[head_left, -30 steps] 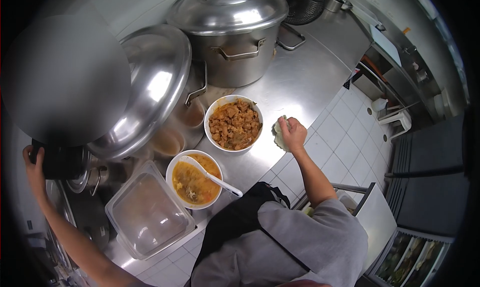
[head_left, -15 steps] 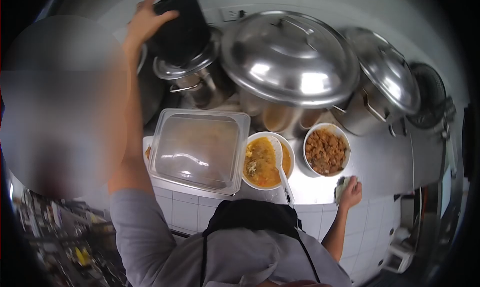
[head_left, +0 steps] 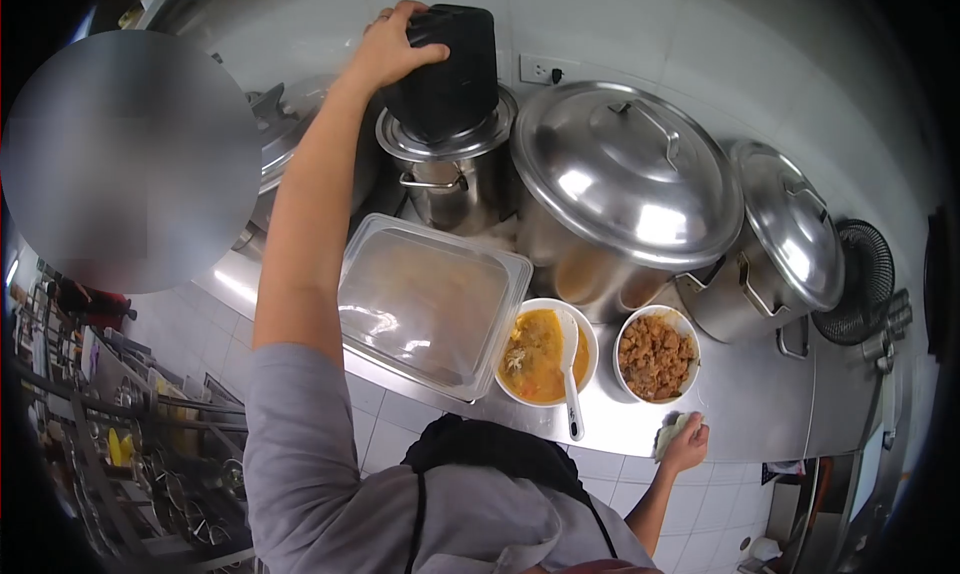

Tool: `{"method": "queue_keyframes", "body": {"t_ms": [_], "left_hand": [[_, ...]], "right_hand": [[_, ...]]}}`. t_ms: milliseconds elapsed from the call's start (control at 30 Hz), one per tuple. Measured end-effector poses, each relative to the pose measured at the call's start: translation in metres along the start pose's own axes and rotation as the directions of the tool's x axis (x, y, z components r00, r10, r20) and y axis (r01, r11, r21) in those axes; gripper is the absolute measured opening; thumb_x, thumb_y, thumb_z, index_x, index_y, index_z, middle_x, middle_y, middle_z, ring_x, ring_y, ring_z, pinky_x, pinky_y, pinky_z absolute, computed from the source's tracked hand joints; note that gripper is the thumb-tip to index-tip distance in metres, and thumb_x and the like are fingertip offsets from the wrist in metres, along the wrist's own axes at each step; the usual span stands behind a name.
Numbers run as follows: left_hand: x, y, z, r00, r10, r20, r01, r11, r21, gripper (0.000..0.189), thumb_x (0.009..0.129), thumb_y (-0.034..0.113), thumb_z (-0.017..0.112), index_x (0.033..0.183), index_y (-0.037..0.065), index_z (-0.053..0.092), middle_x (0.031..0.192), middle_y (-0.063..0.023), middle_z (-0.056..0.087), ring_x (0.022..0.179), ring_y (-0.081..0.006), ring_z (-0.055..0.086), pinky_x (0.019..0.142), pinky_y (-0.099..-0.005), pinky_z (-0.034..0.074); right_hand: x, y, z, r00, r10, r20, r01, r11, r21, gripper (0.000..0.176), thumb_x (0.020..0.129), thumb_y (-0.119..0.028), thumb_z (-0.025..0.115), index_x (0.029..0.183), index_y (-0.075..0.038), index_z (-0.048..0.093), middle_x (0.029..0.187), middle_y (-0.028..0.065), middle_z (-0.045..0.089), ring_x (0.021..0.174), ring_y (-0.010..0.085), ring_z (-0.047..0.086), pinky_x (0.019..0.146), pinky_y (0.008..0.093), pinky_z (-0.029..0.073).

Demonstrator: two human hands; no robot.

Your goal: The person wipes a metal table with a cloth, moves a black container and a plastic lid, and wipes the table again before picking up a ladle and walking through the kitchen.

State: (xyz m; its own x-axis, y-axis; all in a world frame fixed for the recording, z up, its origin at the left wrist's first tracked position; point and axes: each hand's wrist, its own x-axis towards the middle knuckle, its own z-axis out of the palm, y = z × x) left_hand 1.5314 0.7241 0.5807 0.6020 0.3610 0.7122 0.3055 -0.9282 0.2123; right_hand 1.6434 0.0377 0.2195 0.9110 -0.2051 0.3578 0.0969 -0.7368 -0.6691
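Note:
My left hand (head_left: pixel 400 46) grips the upper edge of a black container (head_left: pixel 447 72), which stands tilted on the lid of a small steel pot (head_left: pixel 465 189). Down at the counter's front edge, my right hand (head_left: pixel 688 444) is closed round a pale green cloth (head_left: pixel 668 434). Just above it sits a white bowl of brown chopped food (head_left: pixel 655 357). A bowl of yellow-orange soup (head_left: pixel 537 362) has a white ladle (head_left: pixel 571 374) resting in it. Left of the soup lies a clear lidded tub (head_left: pixel 432 304) with blurry contents.
Two large lidded steel pots (head_left: pixel 630 174) (head_left: pixel 785 234) stand along the back of the steel counter (head_left: pixel 740 404). A black fan (head_left: pixel 865 274) is at the right, a wall socket (head_left: pixel 540 70) behind. Racks with utensils are at the lower left, and a blurred round patch covers the upper left.
The view has shifted, so the counter items appear further right and lower. My left hand still holds the black container above the small pot, and my right hand keeps the cloth.

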Motion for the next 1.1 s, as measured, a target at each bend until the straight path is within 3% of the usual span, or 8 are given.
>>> {"method": "queue_keyframes", "body": {"t_ms": [133, 167, 367, 667, 867, 967, 1100], "left_hand": [[-0.008, 0.011, -0.006, 1.0, -0.004, -0.024, 0.002, 0.997, -0.076, 0.082, 0.063, 0.047, 0.079, 0.128, 0.004, 0.054, 0.115, -0.027, 0.062, 0.108, -0.0389, 0.059, 0.096, -0.045, 0.047], [-0.008, 0.012, -0.002, 0.999, -0.016, -0.037, 0.015, 1.0, -0.022, 0.083, 0.065, 0.048, 0.078, 0.129, 0.002, 0.053, 0.115, -0.0272, 0.062, 0.109, -0.0395, 0.059, 0.099, -0.0469, 0.044], [-0.005, 0.03, 0.015, 0.99, -0.048, -0.134, 0.072, 0.982, 0.177, 0.085, 0.066, 0.053, 0.077, 0.13, 0.004, 0.053, 0.113, -0.0248, 0.064, 0.111, -0.0405, 0.059, 0.103, -0.0555, 0.034], [-0.016, 0.023, 0.011, 0.992, 0.054, -0.118, -0.039, 0.991, 0.124, 0.084, 0.067, 0.051, 0.077, 0.133, 0.006, 0.051, 0.116, -0.025, 0.061, 0.113, -0.0393, 0.056, 0.106, -0.0548, 0.029], [-0.018, 0.021, 0.011, 0.988, 0.091, -0.125, -0.074, 0.988, 0.135, 0.085, 0.067, 0.049, 0.078, 0.135, 0.007, 0.049, 0.117, -0.0249, 0.06, 0.116, -0.0392, 0.054, 0.106, -0.0549, 0.029], [-0.017, 0.024, 0.01, 0.992, 0.066, -0.111, -0.046, 0.984, 0.173, 0.084, 0.068, 0.047, 0.077, 0.135, 0.007, 0.049, 0.117, -0.0241, 0.061, 0.114, -0.0387, 0.056, 0.105, -0.0485, 0.032], [-0.01, 0.03, 0.005, 0.998, -0.017, -0.06, 0.027, 0.983, 0.184, 0.082, 0.068, 0.051, 0.075, 0.135, 0.01, 0.051, 0.117, -0.0207, 0.063, 0.114, -0.0381, 0.057, 0.103, -0.0507, 0.034]], "right_hand": [[-0.003, -0.017, -0.008, 0.999, 0.029, 0.025, -0.03, 0.999, 0.011, 0.049, 0.096, -0.046, 0.054, 0.072, -0.004, 0.063, 0.063, 0.0114, 0.065, 0.056, 0.0263, 0.063, 0.055, 0.0408, 0.047], [-0.003, -0.017, -0.008, 0.999, 0.026, 0.028, -0.026, 1.0, 0.009, 0.049, 0.096, -0.046, 0.054, 0.072, -0.004, 0.063, 0.063, 0.0114, 0.065, 0.056, 0.0265, 0.063, 0.055, 0.0409, 0.047], [0.0, 0.006, 0.0, 1.0, -0.002, 0.003, 0.002, 1.0, -0.02, 0.048, 0.095, -0.046, 0.056, 0.072, -0.004, 0.062, 0.064, 0.0121, 0.064, 0.057, 0.0275, 0.062, 0.056, 0.0415, 0.046], [0.0, 0.006, -0.001, 1.0, -0.017, 0.001, 0.017, 1.0, -0.01, 0.046, 0.095, -0.044, 0.057, 0.073, -0.004, 0.063, 0.064, 0.0134, 0.064, 0.057, 0.0298, 0.061, 0.055, 0.0422, 0.045], [0.002, 0.01, 0.001, 1.0, -0.03, 0.003, 0.031, 0.998, -0.06, 0.047, 0.095, -0.045, 0.056, 0.073, -0.004, 0.063, 0.064, 0.0136, 0.064, 0.057, 0.0301, 0.062, 0.055, 0.043, 0.045], [0.002, 0.012, 0.002, 1.0, -0.027, 0.0, 0.027, 0.998, -0.055, 0.048, 0.095, -0.045, 0.056, 0.072, -0.004, 0.062, 0.064, 0.0134, 0.063, 0.056, 0.0298, 0.06, 0.055, 0.0429, 0.044], [0.0, 0.007, 0.001, 1.0, -0.005, -0.014, 0.005, 1.0, -0.025, 0.052, 0.095, -0.049, 0.054, 0.07, -0.003, 0.059, 0.062, 0.0146, 0.061, 0.055, 0.0319, 0.057, 0.054, 0.045, 0.042]]}}
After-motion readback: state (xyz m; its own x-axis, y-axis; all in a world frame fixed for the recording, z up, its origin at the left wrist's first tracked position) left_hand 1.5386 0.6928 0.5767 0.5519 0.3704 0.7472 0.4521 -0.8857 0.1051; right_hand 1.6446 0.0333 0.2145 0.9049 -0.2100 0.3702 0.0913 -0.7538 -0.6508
